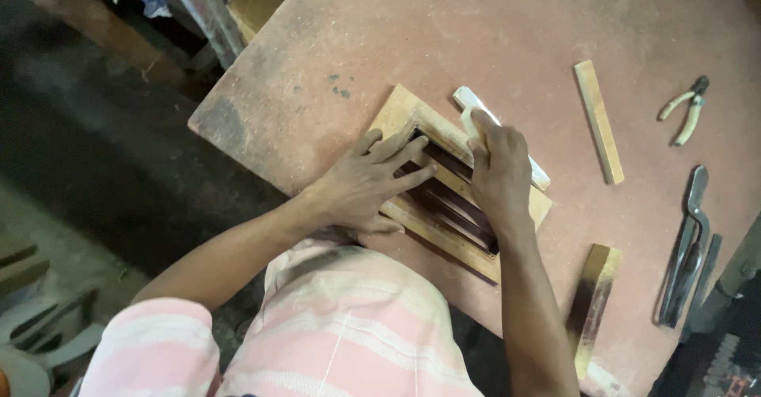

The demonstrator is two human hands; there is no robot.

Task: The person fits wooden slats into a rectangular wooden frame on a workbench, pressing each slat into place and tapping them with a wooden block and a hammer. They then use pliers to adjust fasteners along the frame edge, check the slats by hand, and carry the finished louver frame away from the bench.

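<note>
The person is working on a small wooden louvred frame [444, 187] lying near the front left corner of the bench [491, 24], tilted so that its long sides are running diagonally toward the front edge. The left hand [369, 181] is lying flat and spread wide on the frame's left end, fingers splayed over the dark slats, pressing it down. The right hand [498, 167] is closed around a pale flat stick [476, 107] and is bearing on the frame's far long rail with it.

To do this well, the left hand should be keeping steady downward weight so the frame is not skidding on the dusty top, with its fingertips staying clear of the stick's path. The right hand should be holding the stick flat against the rail and moving along the grain in even strokes, not digging a corner in.

Much is being hidden: the right hand is covering the stick's middle, so whether it is a file, a sanding block or a plain offcut is probably not decidable from here. The slats under the left palm are out of sight. A wood strip [598, 119], small pliers [686, 107], a larger metal tool [686, 246] and a dark-stained strip [593, 306] are lying toward the right edge, the last partly cut off.
</note>
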